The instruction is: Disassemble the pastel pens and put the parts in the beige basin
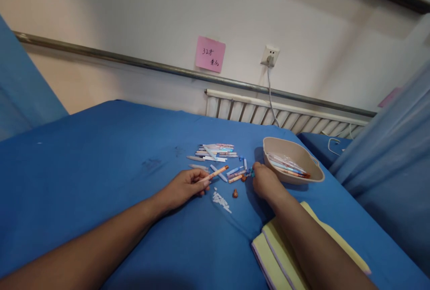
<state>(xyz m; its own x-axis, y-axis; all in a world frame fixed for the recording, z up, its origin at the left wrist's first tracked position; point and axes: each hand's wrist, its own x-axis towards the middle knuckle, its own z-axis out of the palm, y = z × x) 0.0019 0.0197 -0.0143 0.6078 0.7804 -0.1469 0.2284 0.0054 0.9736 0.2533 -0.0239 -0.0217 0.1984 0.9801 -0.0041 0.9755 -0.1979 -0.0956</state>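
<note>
My left hand (187, 185) rests on the blue cloth with its fingers closed around an orange pen (217, 174) that points to the upper right. My right hand (265, 181) lies beside the beige bowl, fingers curled over small blue pen parts (250, 172); what it pinches is too small to name. A heap of pens (215, 151) lies just beyond both hands. Loose barrels and caps (235, 174) are scattered between the hands, with a brown cap (235, 193) and several white refills (221, 201) closer to me.
A beige bowl (295, 178) with several pens in it stands at the right. A yellow notebook (278, 258) lies under my right forearm. The blue-covered table (101, 178) meets a wall with a rail, a pink note (210, 54) and a socket (270, 55). A blue curtain (396, 160) hangs at right.
</note>
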